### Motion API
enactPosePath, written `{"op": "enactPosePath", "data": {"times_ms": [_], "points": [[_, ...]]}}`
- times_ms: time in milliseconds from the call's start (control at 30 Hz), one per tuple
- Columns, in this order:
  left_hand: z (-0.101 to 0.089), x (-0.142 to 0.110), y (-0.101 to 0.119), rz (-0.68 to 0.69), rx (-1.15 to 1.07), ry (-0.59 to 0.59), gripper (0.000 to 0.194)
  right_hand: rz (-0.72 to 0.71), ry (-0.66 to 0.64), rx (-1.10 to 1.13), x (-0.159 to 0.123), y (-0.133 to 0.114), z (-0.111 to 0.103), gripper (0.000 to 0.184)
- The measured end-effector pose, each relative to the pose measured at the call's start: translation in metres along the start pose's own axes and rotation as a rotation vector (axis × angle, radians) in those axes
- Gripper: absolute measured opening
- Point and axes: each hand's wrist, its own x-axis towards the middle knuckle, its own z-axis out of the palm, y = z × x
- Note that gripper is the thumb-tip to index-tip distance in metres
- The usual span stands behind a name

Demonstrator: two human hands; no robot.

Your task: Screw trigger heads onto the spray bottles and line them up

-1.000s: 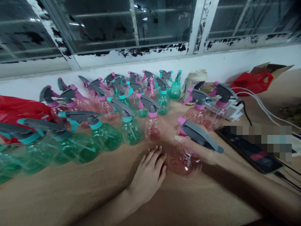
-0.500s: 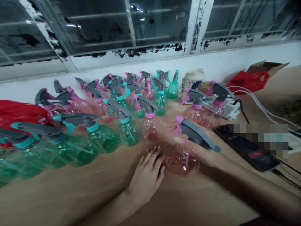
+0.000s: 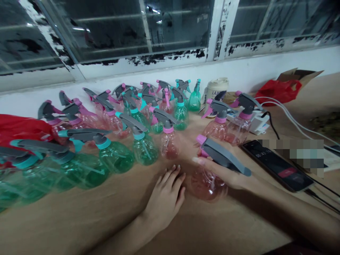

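Observation:
My right hand (image 3: 221,171) grips a pink spray bottle (image 3: 208,187) around its neck, just under the grey and pink trigger head. The bottle's clear round body shows below the hand; part of the neck is hidden by the fingers. My left hand (image 3: 166,198) lies flat on the wooden table (image 3: 106,223), fingers stretched out, holding nothing. Ahead of it stand another pink spray bottle (image 3: 170,143) and a green spray bottle (image 3: 145,150). Two more pink bottles, one of them this pink spray bottle (image 3: 216,127), stand beyond my right hand.
Several green spray bottles (image 3: 117,156) line the left side, with pink and green ones behind. A red plastic bag (image 3: 23,129) lies far left, another red bag (image 3: 281,90) back right. A phone (image 3: 277,164) with cables lies at right. A paper cup (image 3: 217,86) stands by the wall.
The pink spray bottle in my right hand has dropped slightly, its trigger head tipping a little. My left hand stays flat in place. The whole view has shifted slightly.

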Motion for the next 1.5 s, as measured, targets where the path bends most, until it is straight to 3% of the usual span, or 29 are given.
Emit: {"op": "enactPosePath", "data": {"times_ms": [200,433,600,900,1167,1333,1500], "points": [[0.001,0.000,0.000,0.000,0.011,0.003,0.032,-0.047,0.001,0.022,0.000,0.004,-0.001,0.021],[0.001,0.000,0.000,0.000,0.036,0.004,0.034,0.001,-0.027,0.147,-0.004,0.011,-0.001,0.021],[0.001,0.000,0.000,0.004,0.040,0.005,0.034,0.014,-0.115,0.144,-0.008,0.010,-0.008,0.029],[0.000,0.001,-0.002,0.004,0.051,0.004,0.034,-0.021,-0.071,-0.246,-0.030,0.010,-0.027,0.078],[-0.003,0.002,-0.002,0.007,0.046,0.005,0.033,-0.018,-0.048,-0.323,-0.040,0.013,-0.031,0.041],[-0.003,0.002,0.000,0.002,0.045,0.012,0.032,-0.033,0.034,-0.439,-0.028,0.029,-0.033,0.054],[-0.003,0.001,0.000,0.004,0.048,0.020,0.033,0.026,0.126,-0.406,-0.002,0.044,-0.024,0.062]]}}
